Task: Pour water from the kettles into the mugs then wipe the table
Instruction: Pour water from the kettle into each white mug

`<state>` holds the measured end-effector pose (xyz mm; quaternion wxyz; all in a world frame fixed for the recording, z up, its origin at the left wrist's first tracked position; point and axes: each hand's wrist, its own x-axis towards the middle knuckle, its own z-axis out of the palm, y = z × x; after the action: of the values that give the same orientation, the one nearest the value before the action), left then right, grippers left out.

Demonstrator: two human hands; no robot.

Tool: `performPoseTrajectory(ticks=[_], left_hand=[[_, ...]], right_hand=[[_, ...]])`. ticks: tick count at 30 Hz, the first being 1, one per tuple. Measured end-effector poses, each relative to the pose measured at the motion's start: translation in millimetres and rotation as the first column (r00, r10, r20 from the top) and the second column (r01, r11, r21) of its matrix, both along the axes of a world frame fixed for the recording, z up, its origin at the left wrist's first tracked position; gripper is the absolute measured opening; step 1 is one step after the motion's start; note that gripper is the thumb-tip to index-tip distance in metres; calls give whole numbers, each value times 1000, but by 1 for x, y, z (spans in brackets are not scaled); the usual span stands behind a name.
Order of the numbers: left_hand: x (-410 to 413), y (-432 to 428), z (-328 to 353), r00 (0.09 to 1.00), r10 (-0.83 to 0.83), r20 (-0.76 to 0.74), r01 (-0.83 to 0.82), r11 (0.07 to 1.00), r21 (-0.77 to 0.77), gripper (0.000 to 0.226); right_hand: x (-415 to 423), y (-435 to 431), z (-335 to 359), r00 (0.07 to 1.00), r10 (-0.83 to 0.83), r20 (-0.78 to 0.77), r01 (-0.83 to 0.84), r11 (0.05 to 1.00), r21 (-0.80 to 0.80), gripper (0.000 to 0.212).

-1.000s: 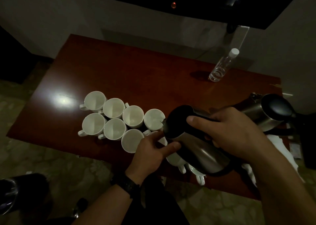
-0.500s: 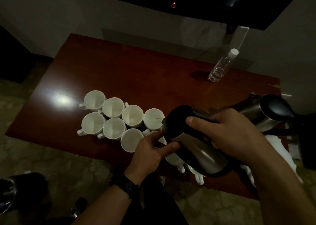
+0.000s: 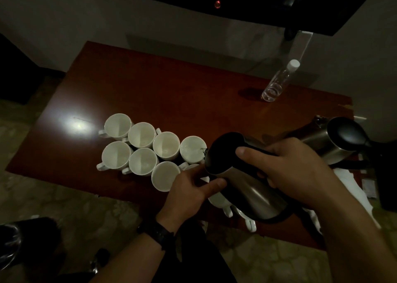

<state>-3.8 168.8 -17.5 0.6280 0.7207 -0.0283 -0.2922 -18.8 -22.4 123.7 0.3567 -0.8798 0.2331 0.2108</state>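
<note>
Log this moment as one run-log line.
right hand grips tilted kettle | left hand holds mug beside it | second kettle on table

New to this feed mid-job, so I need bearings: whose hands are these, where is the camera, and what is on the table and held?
No machine here: a person works bare-handed, filmed by one head-worn camera looking down. The right hand grips a tilted steel kettle with a black handle. The left hand seems to hold a white ceramic mug by its spout. On the reddish-brown wooden table are more white mugs, a second steel kettle, a clear plastic bottle and a white cloth.
</note>
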Motion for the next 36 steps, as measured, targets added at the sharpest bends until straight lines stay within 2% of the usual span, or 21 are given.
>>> performPoseTrajectory(ticks=[13, 18, 27, 31, 36], left_hand=[[1, 4, 5, 999, 19, -31, -19, 1000, -8, 42], [0, 5, 3, 999, 21, -39, -21, 1000, -11, 53], [-2, 7, 2, 999, 28, -17, -29, 999, -35, 49], [-2, 8, 0, 997, 49, -52, -52, 996, -70, 55], [-1, 9, -3, 997, 41, -66, -47, 995, -87, 44]], right_hand=[[3, 2, 1, 1000, 12, 0, -12, 1000, -13, 72], [3, 3, 3, 1000, 20, 7, -20, 1000, -17, 74], [3, 7, 4, 1000, 17, 6, -17, 1000, 1, 71], [4, 8, 3, 1000, 6, 0, -6, 1000, 23, 73], [5, 11, 4, 1000, -13, 5, 13, 999, 29, 72]])
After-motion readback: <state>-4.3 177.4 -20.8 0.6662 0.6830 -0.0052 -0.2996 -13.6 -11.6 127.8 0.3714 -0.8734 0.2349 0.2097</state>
